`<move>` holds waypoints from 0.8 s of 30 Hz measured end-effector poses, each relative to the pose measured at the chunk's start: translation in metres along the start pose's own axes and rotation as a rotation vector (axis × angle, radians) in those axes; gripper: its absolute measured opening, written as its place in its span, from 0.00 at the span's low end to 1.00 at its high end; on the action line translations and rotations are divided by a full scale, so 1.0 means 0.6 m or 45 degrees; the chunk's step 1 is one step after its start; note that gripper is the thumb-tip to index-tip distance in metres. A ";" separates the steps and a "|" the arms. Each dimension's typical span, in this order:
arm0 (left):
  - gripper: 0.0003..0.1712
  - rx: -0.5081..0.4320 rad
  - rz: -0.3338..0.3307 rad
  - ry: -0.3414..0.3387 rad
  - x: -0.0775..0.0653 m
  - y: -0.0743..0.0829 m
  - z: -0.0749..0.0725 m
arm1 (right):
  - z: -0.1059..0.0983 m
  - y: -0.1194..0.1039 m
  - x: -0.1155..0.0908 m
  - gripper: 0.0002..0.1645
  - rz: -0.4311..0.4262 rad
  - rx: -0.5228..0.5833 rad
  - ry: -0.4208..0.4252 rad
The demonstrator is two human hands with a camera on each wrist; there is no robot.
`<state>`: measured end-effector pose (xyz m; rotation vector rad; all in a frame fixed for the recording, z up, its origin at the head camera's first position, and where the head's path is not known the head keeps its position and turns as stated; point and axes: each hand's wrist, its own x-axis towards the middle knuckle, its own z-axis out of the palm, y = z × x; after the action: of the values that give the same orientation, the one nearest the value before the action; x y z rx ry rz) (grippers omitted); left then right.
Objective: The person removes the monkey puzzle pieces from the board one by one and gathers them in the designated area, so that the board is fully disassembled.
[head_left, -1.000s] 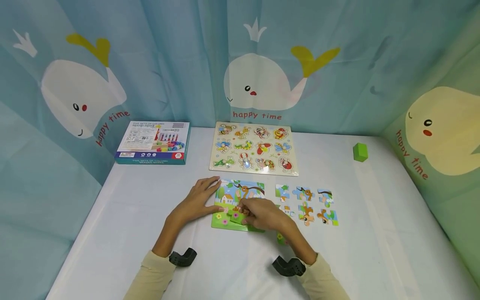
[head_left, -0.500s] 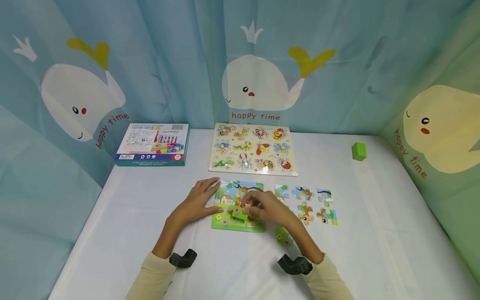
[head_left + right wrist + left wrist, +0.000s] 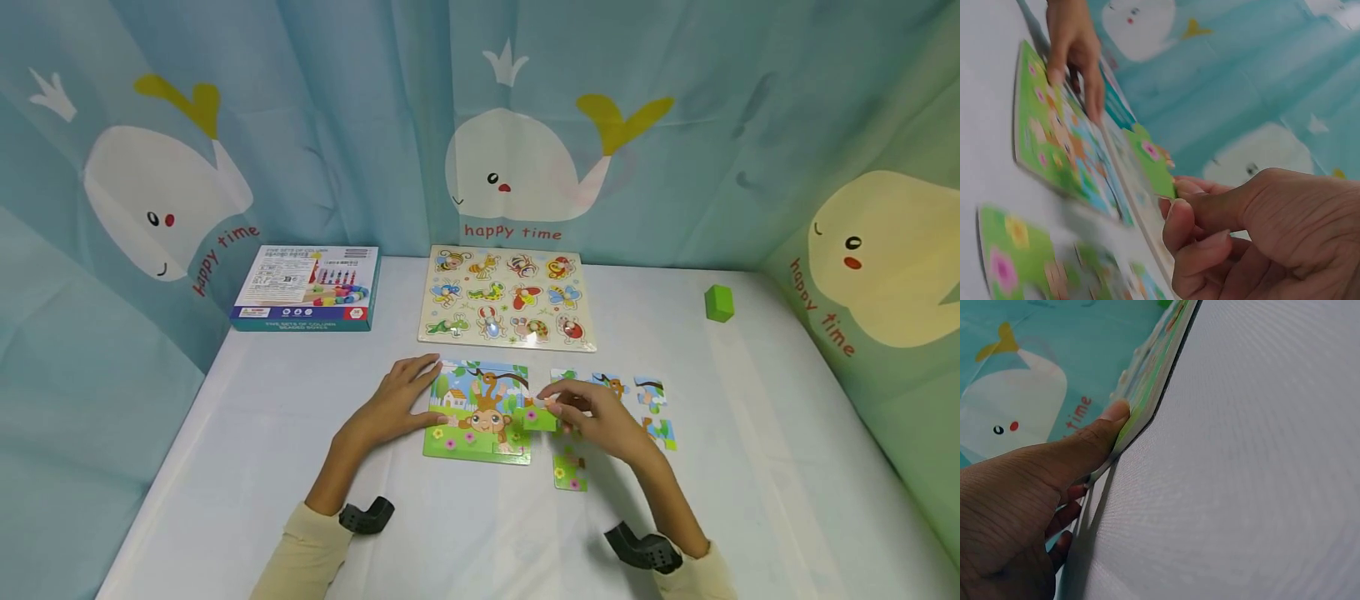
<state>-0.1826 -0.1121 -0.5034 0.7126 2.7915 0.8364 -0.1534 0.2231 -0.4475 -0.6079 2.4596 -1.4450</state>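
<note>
In the head view a small puzzle board (image 3: 457, 446) with a monkey picture lies on the white table. My left hand (image 3: 393, 404) rests along its left side, thumb on the lower part and fingertips by the top corner; in the left wrist view the thumb (image 3: 1094, 437) touches the board's rim. My right hand (image 3: 596, 417) pinches a green puzzle piece (image 3: 538, 419) with a pink flower, just over the board's right edge. In the right wrist view that piece (image 3: 1152, 159) is held between thumb and fingertips. Loose puzzle pieces, including a flowered one (image 3: 570, 473), lie beneath and beside this hand.
Behind the board lies a wooden insect puzzle (image 3: 506, 292). A bead-set box (image 3: 303, 287) sits at the back left, and a green block (image 3: 719, 303) at the back right. Curtains (image 3: 360, 125) printed with whales enclose the table.
My right hand has lifted the green piece off the board and carried it right, uncovering the monkey's face. My left hand stays in place.
</note>
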 end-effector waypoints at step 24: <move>0.51 -0.009 0.004 -0.011 -0.001 0.000 -0.002 | -0.051 0.056 -0.163 0.15 0.501 -0.086 0.199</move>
<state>-0.1827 -0.1129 -0.5024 0.7177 2.7792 0.8417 -0.0864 0.3057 -0.4633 -0.0123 2.5636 -1.2962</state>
